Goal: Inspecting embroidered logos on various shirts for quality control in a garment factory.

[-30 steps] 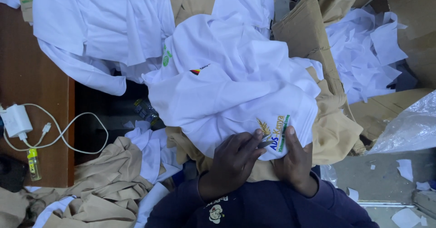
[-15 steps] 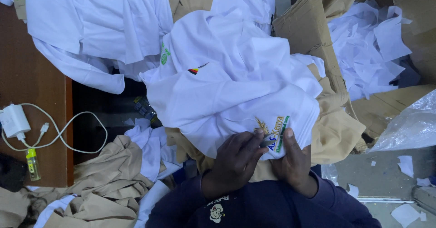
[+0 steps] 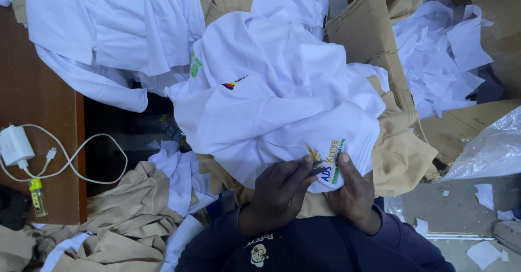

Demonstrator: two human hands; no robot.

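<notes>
White cotton fills most of what we see from the head camera: a crumpled white shirt (image 3: pixel 271 114) lies across the middle of the frame, with a printed emblem at its lower edge, right of centre. Our left hand (image 3: pixel 279 196) sits low in the middle of the frame, its fingers curled together on the shirt's hem just left of the emblem, and a small dark tool (image 3: pixel 316 170) shows at its fingertips; we cannot tell exactly how it is pinched. Our right hand (image 3: pixel 353 193) lies just beside it at lower right of centre, thumb pressed up onto the fabric below the emblem, the other fingers tucked under the cloth and hidden. Both dark blue sleeves (image 3: pixel 325 250) run off the bottom edge.

More white garments (image 3: pixel 108 39) are piled in the upper left. Tan fabric (image 3: pixel 135 218) is heaped in the lower left and shows again under the shirt on the right. Far left, on a brown wooden table (image 3: pixel 38 114), rest a white charger (image 3: pixel 15 145) with its looped cable and a small yellow-green bottle (image 3: pixel 37 195). Flattened cardboard (image 3: pixel 369 39) rises at upper right, with white paper scraps (image 3: pixel 445 55) beyond it and a clear plastic bag (image 3: pixel 491 152) at the right edge.
</notes>
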